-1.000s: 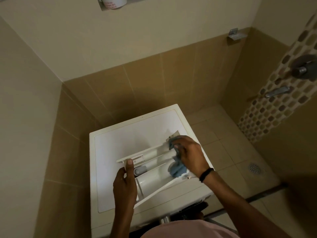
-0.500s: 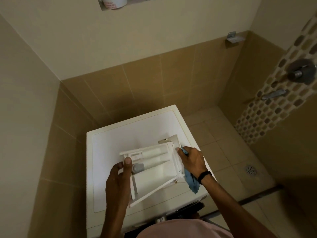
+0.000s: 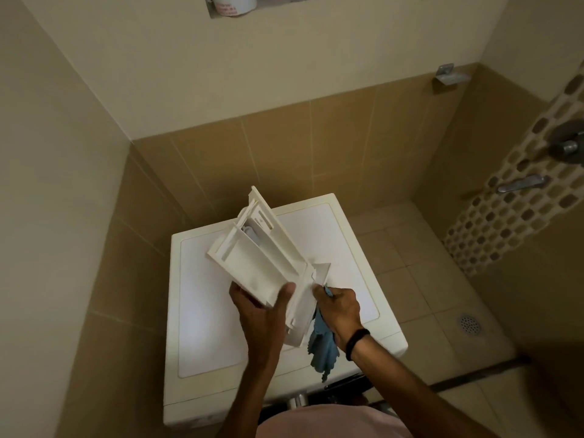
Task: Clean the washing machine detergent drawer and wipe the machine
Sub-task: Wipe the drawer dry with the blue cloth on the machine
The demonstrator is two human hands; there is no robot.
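Observation:
The white detergent drawer point(image 3: 262, 257) is lifted off the white washing machine point(image 3: 208, 311) and tilted, its far end pointing up and left. My left hand point(image 3: 262, 311) grips the drawer's near end, thumb on its upper face. My right hand point(image 3: 339, 311) holds a blue cloth point(image 3: 322, 343) against the drawer's right edge near its front panel; the cloth hangs below the hand. The drawer's compartments face me, with a grey insert visible near the top.
Tiled walls enclose the machine on the left and behind. A wall niche with a white tub point(image 3: 234, 4) sits high up. Shower valve point(image 3: 568, 143) and tap point(image 3: 521, 183) are on the right wall. A floor drain point(image 3: 468, 324) lies to the right.
The drawer has been raised off the machine top and swung upright, its far end now pointing up-left. My right hand with the cloth moved from inside the compartments to the drawer's right edge.

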